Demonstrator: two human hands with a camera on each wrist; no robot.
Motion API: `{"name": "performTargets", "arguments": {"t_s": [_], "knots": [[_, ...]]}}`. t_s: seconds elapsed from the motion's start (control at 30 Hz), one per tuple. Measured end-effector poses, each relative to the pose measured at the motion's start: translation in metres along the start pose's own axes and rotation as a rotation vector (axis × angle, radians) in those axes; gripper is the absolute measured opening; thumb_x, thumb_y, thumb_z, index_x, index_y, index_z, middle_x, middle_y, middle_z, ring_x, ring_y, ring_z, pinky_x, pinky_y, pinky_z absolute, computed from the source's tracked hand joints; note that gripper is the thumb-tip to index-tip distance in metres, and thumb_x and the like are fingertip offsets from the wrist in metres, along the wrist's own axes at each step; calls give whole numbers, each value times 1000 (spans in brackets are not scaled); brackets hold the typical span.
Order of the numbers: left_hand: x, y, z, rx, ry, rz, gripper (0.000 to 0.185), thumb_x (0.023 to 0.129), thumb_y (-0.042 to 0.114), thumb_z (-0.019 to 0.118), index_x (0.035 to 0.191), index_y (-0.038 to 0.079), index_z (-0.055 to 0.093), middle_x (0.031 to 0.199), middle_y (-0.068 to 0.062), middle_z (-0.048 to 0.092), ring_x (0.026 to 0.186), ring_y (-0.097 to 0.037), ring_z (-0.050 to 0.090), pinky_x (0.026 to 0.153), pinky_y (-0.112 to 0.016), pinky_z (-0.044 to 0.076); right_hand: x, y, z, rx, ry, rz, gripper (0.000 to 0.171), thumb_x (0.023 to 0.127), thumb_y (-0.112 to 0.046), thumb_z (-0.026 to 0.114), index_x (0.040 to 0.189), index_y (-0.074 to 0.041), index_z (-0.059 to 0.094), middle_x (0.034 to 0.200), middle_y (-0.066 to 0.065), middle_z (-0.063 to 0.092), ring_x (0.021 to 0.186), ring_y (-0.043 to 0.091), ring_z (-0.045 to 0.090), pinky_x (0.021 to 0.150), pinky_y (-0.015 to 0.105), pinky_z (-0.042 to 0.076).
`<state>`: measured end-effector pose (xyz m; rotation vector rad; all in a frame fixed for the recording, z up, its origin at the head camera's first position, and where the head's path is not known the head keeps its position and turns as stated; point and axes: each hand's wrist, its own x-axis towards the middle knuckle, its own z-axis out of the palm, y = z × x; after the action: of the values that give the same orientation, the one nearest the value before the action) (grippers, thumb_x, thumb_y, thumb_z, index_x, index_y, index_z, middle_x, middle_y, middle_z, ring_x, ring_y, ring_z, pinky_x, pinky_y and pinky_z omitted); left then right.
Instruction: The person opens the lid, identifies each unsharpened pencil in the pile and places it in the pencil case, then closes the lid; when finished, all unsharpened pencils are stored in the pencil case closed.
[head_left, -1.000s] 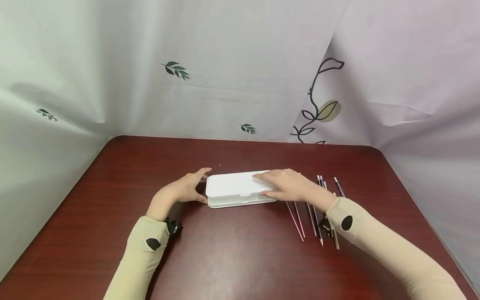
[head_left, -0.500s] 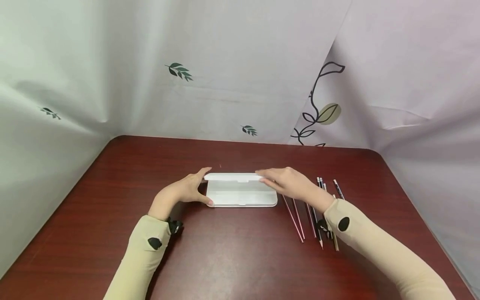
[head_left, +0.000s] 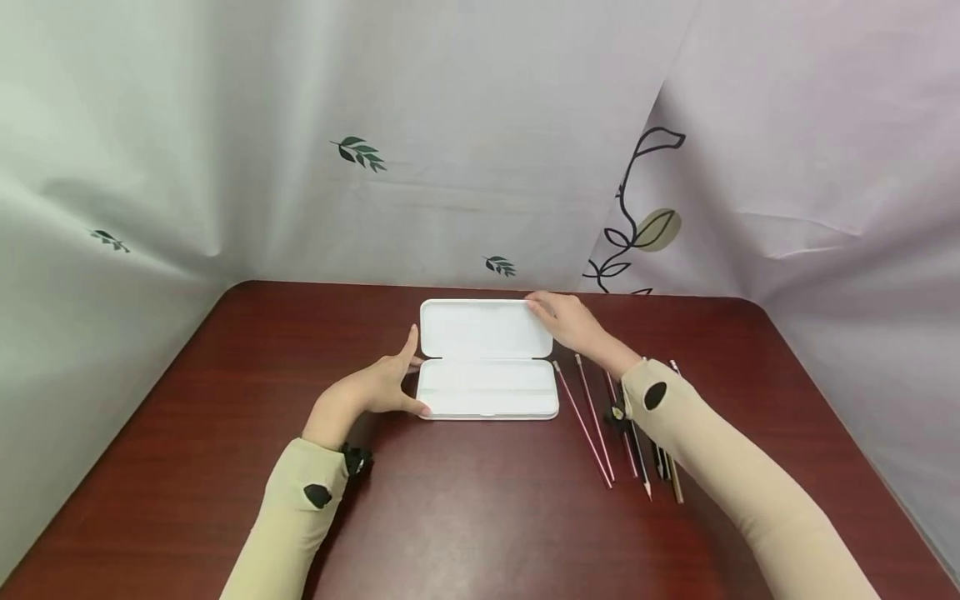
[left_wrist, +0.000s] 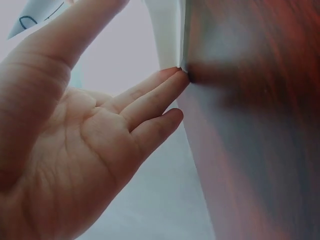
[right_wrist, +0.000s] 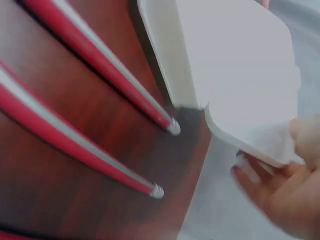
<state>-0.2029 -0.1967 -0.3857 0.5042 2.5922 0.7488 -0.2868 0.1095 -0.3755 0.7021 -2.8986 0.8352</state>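
A white pencil case [head_left: 487,388] lies unfolded on the dark red table [head_left: 480,500], its inside bare. Its lid [head_left: 483,328] is swung back toward the curtain. My right hand [head_left: 570,323] pinches the lid's far right corner; the right wrist view shows the thumb on one face and fingers [right_wrist: 255,187] behind the other. At the case's left end is my left hand [head_left: 375,385], its thumb at the front corner. In the left wrist view straight fingers [left_wrist: 155,100] touch the edge of the case with their tips.
Several pencils lie right of the case, among them a pink one [head_left: 585,429] and a dark one [head_left: 642,471]. My right forearm [head_left: 720,458] passes over some of them. A pale curtain [head_left: 450,167] with leaf prints hangs behind the table.
The lid has swung from nearly closed, up and back, until its inside shows. My right hand moved away from me with it. The left hand stayed at the left end.
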Motion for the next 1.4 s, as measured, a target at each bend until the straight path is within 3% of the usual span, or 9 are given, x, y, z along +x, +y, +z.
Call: {"name": "performTargets", "arguments": {"t_s": [0.13, 0.3, 0.43, 0.57, 0.7, 0.8, 0.97, 1.17, 1.4], "knots": [[0, 4, 1, 31, 9, 9, 123, 70, 32, 82, 146, -3, -9, 140, -17, 45, 132, -31, 38, 107, -48, 29, 11, 10, -5, -110, -101, 41, 39, 99, -35, 42, 124, -10, 60, 116, 13, 64, 89, 24, 61, 77, 43, 48], [1, 5, 3, 20, 39, 47, 91, 70, 26, 82, 138, 4, 25, 135, -20, 48, 128, -33, 42, 104, -47, 33, 16, 16, -5, -56, -129, 18, 37, 99, -28, 46, 121, -3, 62, 111, 16, 66, 84, 24, 61, 77, 41, 47], [2, 4, 5, 44, 47, 94, 77, 71, 22, 82, 129, 1, 36, 133, -24, 47, 126, -33, 43, 103, -47, 34, 17, 21, 3, -30, -110, 36, 37, 98, -27, 48, 122, -3, 61, 111, 16, 66, 75, 21, 55, 71, 35, 44], [1, 4, 8, 89, 35, 96, 78, 73, 22, 80, 134, -4, 38, 134, -23, 46, 126, -34, 43, 103, -47, 34, 14, 25, 8, -23, -87, 34, 38, 98, -29, 47, 124, -5, 60, 115, 17, 64, 75, 23, 54, 72, 36, 43], [1, 2, 10, 67, 37, 108, 80, 73, 24, 80, 133, -5, 35, 135, -24, 44, 127, -34, 42, 103, -46, 35, 5, 25, 1, -11, -99, 34, 45, 98, -36, 44, 132, -7, 54, 125, 17, 59, 100, 29, 59, 88, 44, 45], [0, 1, 8, 49, 45, 110, 83, 72, 25, 81, 133, -3, 32, 137, -24, 43, 128, -33, 42, 104, -46, 35, -8, 22, -8, 10, -129, 45, 51, 99, -41, 41, 136, -7, 47, 121, 18, 61, 106, 30, 60, 91, 47, 46], [0, -1, 3, 53, 39, 109, 84, 71, 26, 81, 134, -3, 33, 137, -24, 43, 128, -34, 42, 104, -47, 34, -37, 20, -19, 79, -140, 72, 52, 99, -39, 41, 135, -1, 46, 98, 17, 69, 85, 25, 68, 75, 41, 52], [0, -5, 1, 18, 12, 113, 85, 69, 25, 82, 135, -2, 35, 138, -24, 43, 128, -33, 42, 105, -47, 32, -71, 24, -19, 125, -180, 107, 44, 96, -32, 52, 127, -1, 54, 92, 10, 71, 78, 18, 68, 63, 30, 51], [1, -4, 2, -1, 19, 134, 86, 68, 24, 83, 132, -4, 35, 137, -24, 44, 128, -33, 43, 105, -48, 32, -100, 18, -16, 90, -181, 109, 35, 77, -26, 76, 101, -3, 65, 79, 0, 68, 68, 9, 63, 62, 27, 50]]}}
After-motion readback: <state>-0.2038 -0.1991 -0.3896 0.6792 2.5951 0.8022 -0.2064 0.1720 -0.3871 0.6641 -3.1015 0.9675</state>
